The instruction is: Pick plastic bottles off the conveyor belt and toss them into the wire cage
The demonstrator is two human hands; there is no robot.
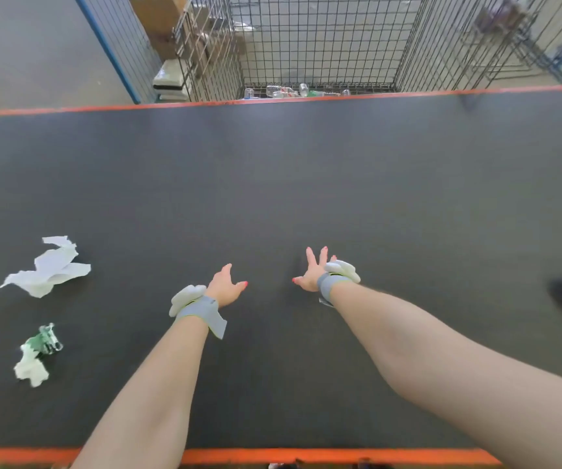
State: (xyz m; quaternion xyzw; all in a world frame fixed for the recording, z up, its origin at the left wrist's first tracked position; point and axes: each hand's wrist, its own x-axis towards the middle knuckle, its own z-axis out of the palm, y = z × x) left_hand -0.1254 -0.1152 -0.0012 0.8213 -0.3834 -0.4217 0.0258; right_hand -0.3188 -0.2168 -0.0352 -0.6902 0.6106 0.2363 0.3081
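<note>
left hand (pixel 227 286) open, empty | right hand (pixel 311 270) fingers spread, empty

No text you can read anywhere, green label on the crushed bottle (pixel 44 340) at your left too blurred to make out, labels on the bottles (pixel 283 92) in the wire cage (pixel 323 45) too small, cardboard boxes (pixel 158 11) beyond it with print too blurred to tell

A single wide-angle head camera looked forward and steeply down from above the near orange edge (pixel 306 455) of the belt (pixel 340 170), close over it, facing across to the wire cage (pixel 320 38) beyond the far side
</note>
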